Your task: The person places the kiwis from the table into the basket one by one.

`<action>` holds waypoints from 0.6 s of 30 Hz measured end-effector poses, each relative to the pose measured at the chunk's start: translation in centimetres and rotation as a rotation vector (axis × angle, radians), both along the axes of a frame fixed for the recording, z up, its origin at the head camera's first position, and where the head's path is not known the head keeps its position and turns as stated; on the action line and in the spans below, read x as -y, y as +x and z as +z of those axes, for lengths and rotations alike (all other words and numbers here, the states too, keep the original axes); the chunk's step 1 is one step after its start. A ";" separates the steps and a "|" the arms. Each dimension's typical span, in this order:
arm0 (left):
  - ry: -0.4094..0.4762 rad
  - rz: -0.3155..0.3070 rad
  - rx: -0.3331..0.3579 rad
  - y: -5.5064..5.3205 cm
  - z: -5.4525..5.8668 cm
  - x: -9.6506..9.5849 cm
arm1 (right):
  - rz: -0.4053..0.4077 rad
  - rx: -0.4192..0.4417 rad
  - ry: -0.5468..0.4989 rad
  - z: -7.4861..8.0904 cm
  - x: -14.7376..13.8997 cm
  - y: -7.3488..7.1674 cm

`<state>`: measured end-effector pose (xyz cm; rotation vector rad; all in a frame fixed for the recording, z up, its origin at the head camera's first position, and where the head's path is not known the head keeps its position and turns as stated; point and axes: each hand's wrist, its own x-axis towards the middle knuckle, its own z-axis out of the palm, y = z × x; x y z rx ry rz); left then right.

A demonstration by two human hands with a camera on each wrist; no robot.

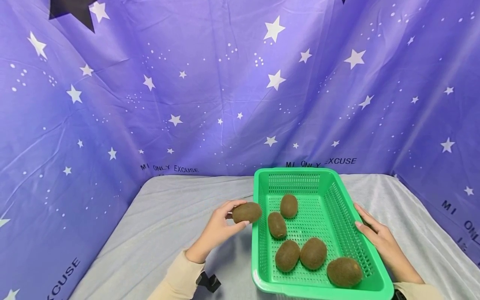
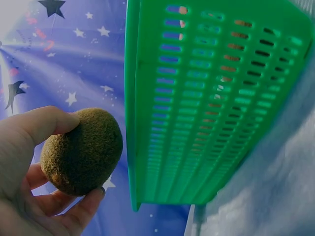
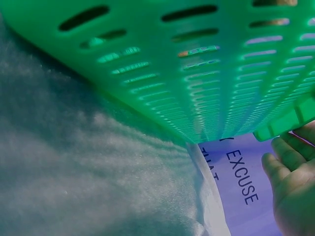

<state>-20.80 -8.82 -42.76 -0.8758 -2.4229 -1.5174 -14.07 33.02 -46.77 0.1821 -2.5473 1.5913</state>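
Observation:
My left hand (image 1: 221,223) holds a brown fuzzy kiwi (image 1: 247,212) between thumb and fingers, right beside the left rim of a green plastic basket (image 1: 256,250). The left wrist view has this kiwi (image 2: 83,151) close up, gripped near the basket's slotted outer wall (image 2: 172,113). Inside the basket lie several more kiwis, two toward the back left (image 1: 289,206), others nearer the front (image 1: 313,253). At the basket's right rim rests my right hand (image 1: 384,241). Its fairly straight fingers (image 3: 288,152) reach under the rim in the right wrist view.
The basket stands on a table covered by a light grey cloth (image 1: 168,216). Behind and on both sides hangs a purple curtain (image 1: 210,96) with white stars. A black strap mount (image 1: 208,282) sits at the left wrist.

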 end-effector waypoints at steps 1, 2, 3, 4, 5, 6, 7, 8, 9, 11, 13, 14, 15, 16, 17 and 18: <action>0.002 -0.006 -0.003 0.1 0.0 -0.1 | 0.003 0.000 -0.003 0.0 0.0 0.0; 0.005 -0.013 -0.004 0.2 0.1 -0.3 | 0.006 0.001 -0.005 0.0 0.0 0.0; 0.007 -0.018 -0.002 0.2 0.1 -0.4 | 0.008 0.001 -0.008 0.0 0.0 0.0; 0.008 -0.026 0.000 0.2 0.1 -0.6 | 0.007 -0.001 -0.009 0.0 0.0 0.0; 0.009 -0.033 0.002 0.3 0.1 -0.7 | 0.007 -0.002 -0.012 0.0 0.0 0.0; 0.010 -0.039 0.005 0.3 0.2 -0.9 | 0.006 -0.003 -0.012 0.0 0.0 0.1; 0.008 -0.045 0.007 0.3 0.2 -1.0 | 0.006 -0.003 -0.015 0.0 0.0 0.1; 0.004 -0.050 0.011 0.3 0.2 -1.2 | 0.006 -0.004 -0.019 0.0 0.0 0.1; 0.001 -0.057 0.012 0.3 0.2 -1.4 | 0.006 -0.005 -0.022 0.0 0.0 0.2; -0.008 -0.064 0.014 0.5 0.5 -1.7 | 0.008 -0.005 -0.025 0.0 0.0 0.2; -0.013 -0.074 0.009 1.0 1.3 -2.1 | 0.008 -0.004 -0.022 0.0 0.0 0.1; -0.015 -0.077 0.009 1.3 1.8 -2.3 | 0.008 -0.003 -0.019 0.0 0.0 0.1; -0.016 -0.081 0.009 1.6 2.3 -2.4 | 0.007 -0.003 -0.015 0.0 0.0 0.1; -0.017 -0.083 0.013 1.9 2.7 -2.6 | 0.006 -0.001 -0.011 0.0 0.0 0.0; -0.015 -0.089 0.010 2.1 3.1 -2.8 | 0.005 0.000 -0.005 0.0 0.0 0.0; -0.010 -0.097 0.009 2.4 3.5 -2.9 | 0.002 0.000 0.002 0.0 0.0 0.0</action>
